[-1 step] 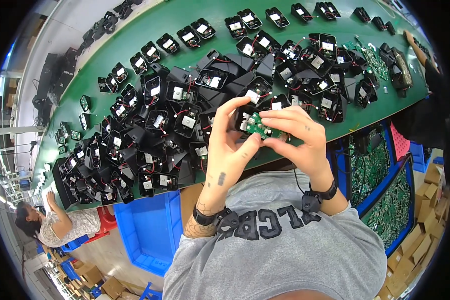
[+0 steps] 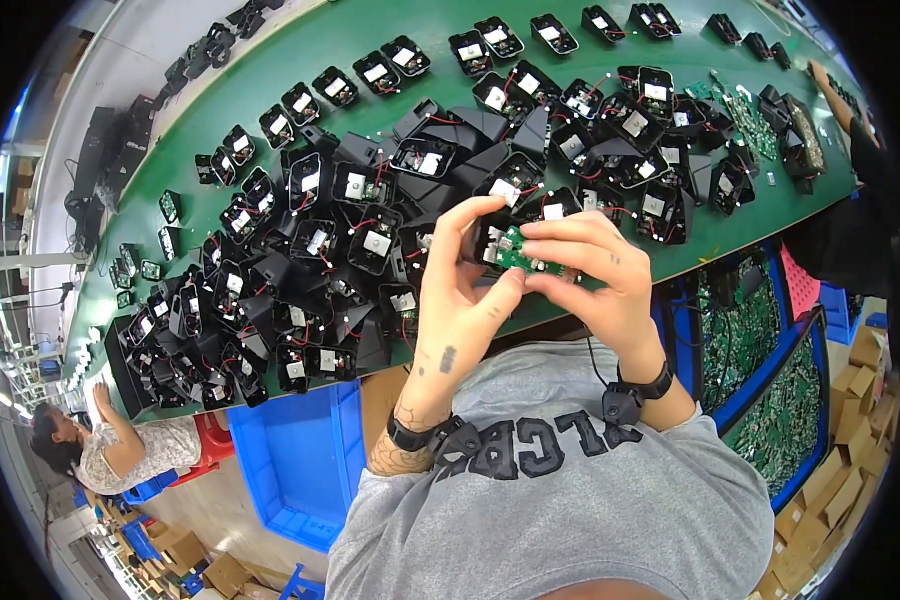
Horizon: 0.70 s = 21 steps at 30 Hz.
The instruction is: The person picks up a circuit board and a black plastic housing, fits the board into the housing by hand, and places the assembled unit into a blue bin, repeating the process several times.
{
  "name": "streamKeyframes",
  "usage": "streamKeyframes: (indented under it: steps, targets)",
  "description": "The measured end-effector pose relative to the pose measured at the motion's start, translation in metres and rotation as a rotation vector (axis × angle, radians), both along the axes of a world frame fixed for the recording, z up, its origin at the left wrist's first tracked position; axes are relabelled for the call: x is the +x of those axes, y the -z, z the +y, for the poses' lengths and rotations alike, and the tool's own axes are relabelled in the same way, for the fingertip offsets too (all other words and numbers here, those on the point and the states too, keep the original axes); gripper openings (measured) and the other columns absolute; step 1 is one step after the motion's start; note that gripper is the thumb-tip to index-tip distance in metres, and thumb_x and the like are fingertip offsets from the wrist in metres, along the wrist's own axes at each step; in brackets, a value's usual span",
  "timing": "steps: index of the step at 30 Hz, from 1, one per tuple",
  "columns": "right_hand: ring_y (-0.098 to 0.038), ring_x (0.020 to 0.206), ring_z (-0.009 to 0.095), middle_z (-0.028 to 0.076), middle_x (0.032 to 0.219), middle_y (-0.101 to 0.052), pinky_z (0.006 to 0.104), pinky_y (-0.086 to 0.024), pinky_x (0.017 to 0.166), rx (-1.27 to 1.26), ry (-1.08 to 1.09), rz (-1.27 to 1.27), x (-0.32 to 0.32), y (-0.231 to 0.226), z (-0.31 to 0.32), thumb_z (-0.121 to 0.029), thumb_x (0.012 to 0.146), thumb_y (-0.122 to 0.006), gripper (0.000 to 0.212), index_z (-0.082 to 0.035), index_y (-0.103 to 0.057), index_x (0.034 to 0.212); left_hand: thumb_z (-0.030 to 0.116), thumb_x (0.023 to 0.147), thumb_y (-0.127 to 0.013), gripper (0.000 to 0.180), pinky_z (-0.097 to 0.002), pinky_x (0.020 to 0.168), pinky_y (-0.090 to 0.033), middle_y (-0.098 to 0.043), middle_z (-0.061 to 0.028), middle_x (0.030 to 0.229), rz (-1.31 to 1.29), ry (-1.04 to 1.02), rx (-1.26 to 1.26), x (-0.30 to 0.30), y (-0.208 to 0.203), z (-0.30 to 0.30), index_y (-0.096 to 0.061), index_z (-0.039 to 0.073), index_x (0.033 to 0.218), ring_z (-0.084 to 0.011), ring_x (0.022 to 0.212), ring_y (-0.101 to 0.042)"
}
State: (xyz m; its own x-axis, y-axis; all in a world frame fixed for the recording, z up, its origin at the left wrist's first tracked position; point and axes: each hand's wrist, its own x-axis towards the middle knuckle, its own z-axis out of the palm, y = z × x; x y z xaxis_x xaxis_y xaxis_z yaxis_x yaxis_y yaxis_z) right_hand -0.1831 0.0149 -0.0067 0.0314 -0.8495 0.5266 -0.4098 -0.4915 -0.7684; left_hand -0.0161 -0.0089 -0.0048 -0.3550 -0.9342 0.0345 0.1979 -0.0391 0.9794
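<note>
A small green circuit board (image 2: 511, 247) with white connectors is between my hands, above the near edge of the bench. The fingers and thumb of my right hand (image 2: 595, 260) pinch it from the right, covering much of it. My left hand (image 2: 458, 295) curls round its left side, with the thumb at the board's lower edge and the forefinger arched above. Dark plastic shows behind the board; whether my left hand also grips it, I cannot tell. Close beyond my fingers lie open black plastic housings (image 2: 377, 241) with white parts and red wires inside, heaped together.
More housings (image 2: 405, 56) stand in a row along the green bench (image 2: 205, 110). Bare boards (image 2: 750, 120) lie far right. Blue-edged trays of boards (image 2: 778, 400) are at my right, and a blue bin (image 2: 295, 450) at my left. A person (image 2: 120, 450) works at far left; another's arm (image 2: 832, 95) reaches in at right.
My left hand has shifted slightly to the right, its thumb closer to my right fingers. The circuit board has tilted a little between my hands. The heaped housings have not moved.
</note>
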Motion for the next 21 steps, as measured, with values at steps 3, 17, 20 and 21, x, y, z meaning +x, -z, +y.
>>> streamKeyframes:
  steps: [3, 17, 20, 21]
  targets:
    - [-0.06, 0.09, 0.024, 0.008, 0.094, -0.069, 0.0344, -0.047, 0.081, -0.063, 0.0, -0.037, -0.001, 0.006, 0.0, -0.003, 0.068, -0.075, 0.02, -0.005, -0.071, 0.087, -0.007, 0.082, -0.054, 0.052, -0.0314, 0.081, -0.057, -0.043, -0.0088, 0.122, 0.083, 0.002, 0.141, -0.003, -0.013, 0.007, -0.038, 0.007, 0.13, -0.0172, 0.108, -0.053]
    - [-0.051, 0.105, 0.025, 0.003, 0.085, -0.064, 0.0371, -0.04, 0.089, -0.025, 0.046, 0.045, 0.002, -0.012, 0.001, -0.004, 0.072, -0.072, 0.022, -0.005, -0.072, 0.093, 0.0, 0.08, -0.066, 0.045, -0.023, 0.078, -0.047, -0.048, -0.003, 0.104, -0.068, -0.211, -0.151, -0.005, 0.0, 0.003, -0.047, 0.006, 0.119, -0.0108, 0.095, -0.051]
    - [-0.05, 0.106, 0.025, 0.003, 0.083, -0.065, 0.0372, -0.039, 0.091, -0.003, 0.124, -0.056, 0.001, -0.003, 0.0, -0.003, 0.071, -0.074, 0.021, -0.004, -0.072, 0.092, 0.001, 0.077, -0.067, 0.039, -0.0248, 0.084, -0.041, -0.051, -0.0044, 0.102, -0.213, -0.21, -0.142, -0.009, -0.01, 0.004, -0.054, 0.005, 0.113, -0.0129, 0.094, -0.052]
    - [-0.05, 0.106, 0.024, 0.003, 0.082, -0.066, 0.0377, -0.038, 0.092, 0.004, 0.156, -0.149, 0.002, -0.001, 0.0, -0.003, 0.07, -0.075, 0.019, -0.003, -0.071, 0.089, 0.001, 0.076, -0.068, 0.035, -0.0259, 0.085, -0.041, -0.051, -0.0054, 0.102, -0.205, -0.191, -0.142, -0.008, -0.004, 0.003, -0.056, 0.003, 0.109, -0.0142, 0.094, -0.052]
